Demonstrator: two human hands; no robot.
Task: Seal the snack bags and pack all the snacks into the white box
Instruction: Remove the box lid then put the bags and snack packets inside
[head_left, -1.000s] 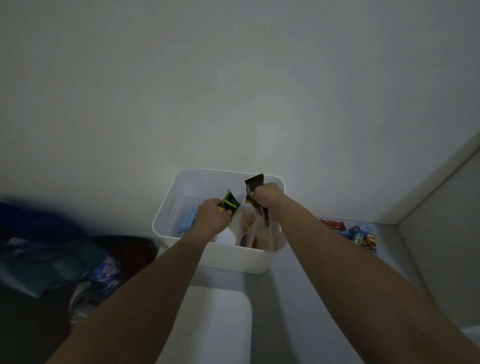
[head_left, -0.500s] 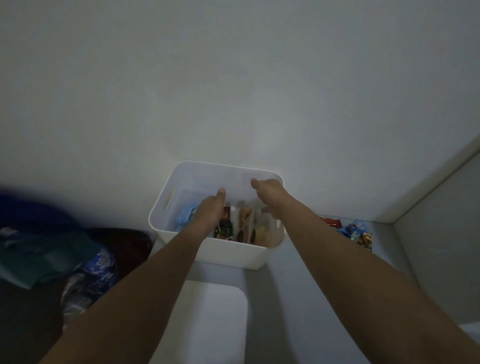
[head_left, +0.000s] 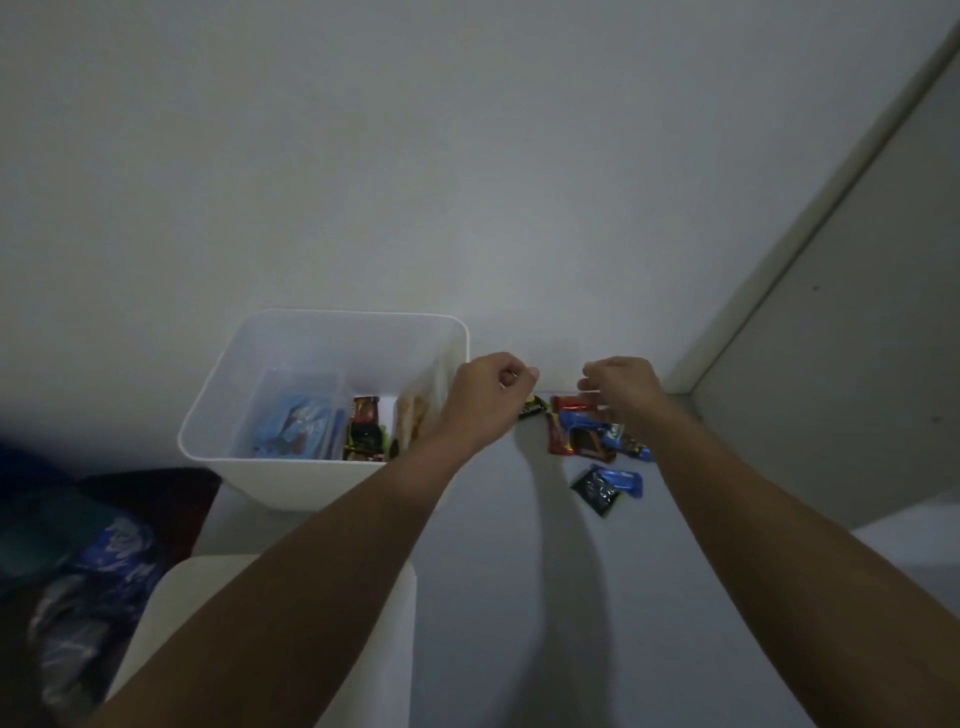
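Hands (head_left: 485, 400) left box (head_left: 291, 467); labels unreadable.

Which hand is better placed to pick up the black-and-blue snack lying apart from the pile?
Probably the right hand. It hangs over the snack pile, with the black-and-blue snack just nearer the person, beside the right forearm. The left hand is closer to the white box.

Dim, bluish light; soft arm shadows, blurred left edge, wide-angle bending.
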